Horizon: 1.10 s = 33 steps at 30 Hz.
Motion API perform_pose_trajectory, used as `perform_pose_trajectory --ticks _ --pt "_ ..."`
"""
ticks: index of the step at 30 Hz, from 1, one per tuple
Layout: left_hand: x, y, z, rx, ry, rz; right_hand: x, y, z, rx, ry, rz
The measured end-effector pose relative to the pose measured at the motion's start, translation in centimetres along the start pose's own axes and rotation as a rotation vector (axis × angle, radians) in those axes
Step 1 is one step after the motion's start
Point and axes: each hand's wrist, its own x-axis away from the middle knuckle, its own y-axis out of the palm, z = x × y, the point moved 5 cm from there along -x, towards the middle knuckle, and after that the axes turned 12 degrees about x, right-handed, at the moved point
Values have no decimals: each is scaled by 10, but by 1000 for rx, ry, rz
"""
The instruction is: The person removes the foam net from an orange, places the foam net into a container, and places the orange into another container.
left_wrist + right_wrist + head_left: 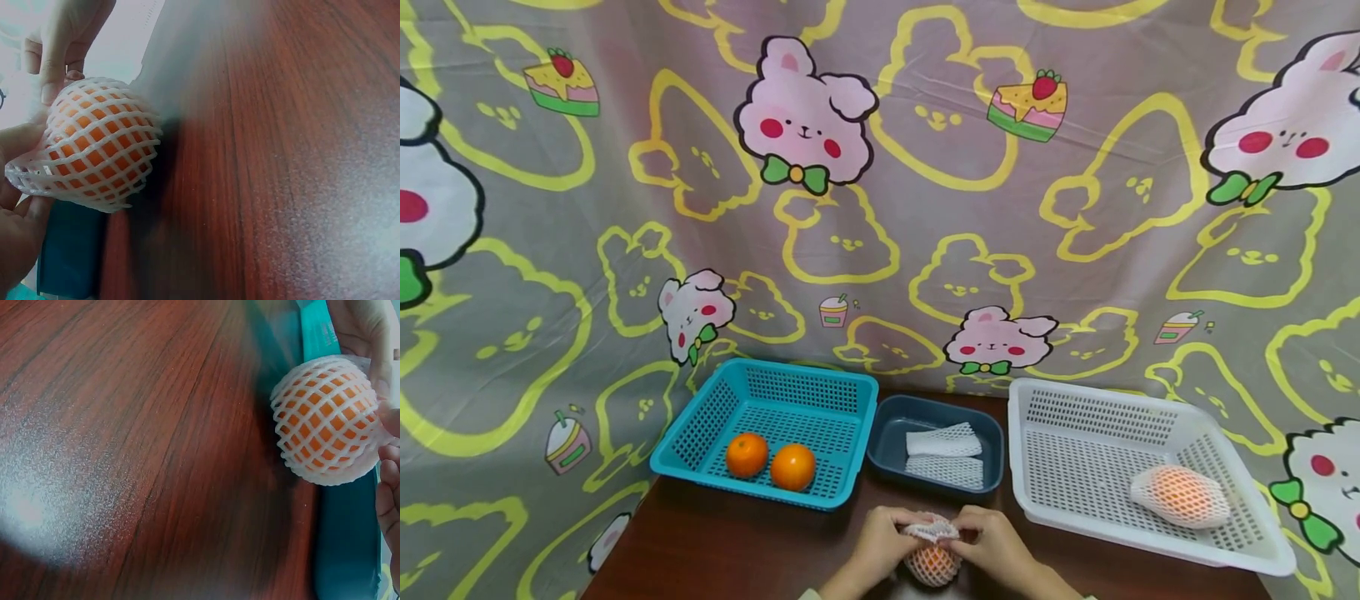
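Head view only: 2 bare oranges (747,455) in blue basket (805,392), 1 netted fruit (1182,497) in white basket (1097,412). Wrist views add wood grain and glare on table (262,156). Held orange (934,568) sits between left hand (883,543) and right hand (994,542), both pinching its foam net (929,527) at the gathered top.

**Open lanes: front left and from above**

I've got bare tabletop (737,546) left of the left hand (883,543), in front of the turquoise basket (808,390). Netted orange (932,567) plugs the space between it and the right hand (996,543). Dark tray (891,442) blocks straight ahead, slim gaps either side. White basket (1075,462) limits me rightward; curtain (880,250) backs everything.
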Motion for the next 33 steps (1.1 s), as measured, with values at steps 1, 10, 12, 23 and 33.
perform_pose_trajectory --ticks 1,10,12,23,33 --pt "0 0 0 -3 5 3 0 1 0 6 12 -11" --pt "1 1 3 -19 8 -89 5 10 7 87 98 -171" --pt "1 1 3 -15 3 -113 6 10 8 103 83 -175" --pt "3 -3 -4 49 -57 -123 3 2 5 4 -6 -69" --pt "4 -6 0 -11 -2 16 -1 3 -3 -5 -99 75"
